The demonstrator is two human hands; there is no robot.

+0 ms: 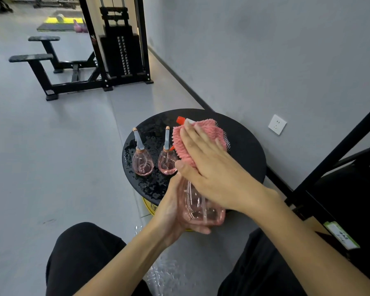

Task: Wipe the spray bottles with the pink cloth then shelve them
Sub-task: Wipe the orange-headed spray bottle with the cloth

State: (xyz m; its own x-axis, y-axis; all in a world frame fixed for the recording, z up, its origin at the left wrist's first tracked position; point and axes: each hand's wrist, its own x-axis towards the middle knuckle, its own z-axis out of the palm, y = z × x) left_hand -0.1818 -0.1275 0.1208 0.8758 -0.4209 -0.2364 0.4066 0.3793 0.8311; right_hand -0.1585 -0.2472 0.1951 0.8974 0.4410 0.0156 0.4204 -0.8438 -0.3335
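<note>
You are mid-wipe on the first bottle. Your left hand [175,212] is curled around the base of a clear pink spray bottle [198,207], held tilted over the near edge of a round black table [246,146]. Your right hand [209,167], fingers together and flat, presses the pink cloth [199,135] over its red-tipped sprayer head. The bottle looks nearly empty. Next, you would likely work the cloth down its body. Two small pink bottles [143,162] stand upright on the wet tabletop, apparently holding only a trace of liquid. A dark rack [338,154] stands at your right.
</note>
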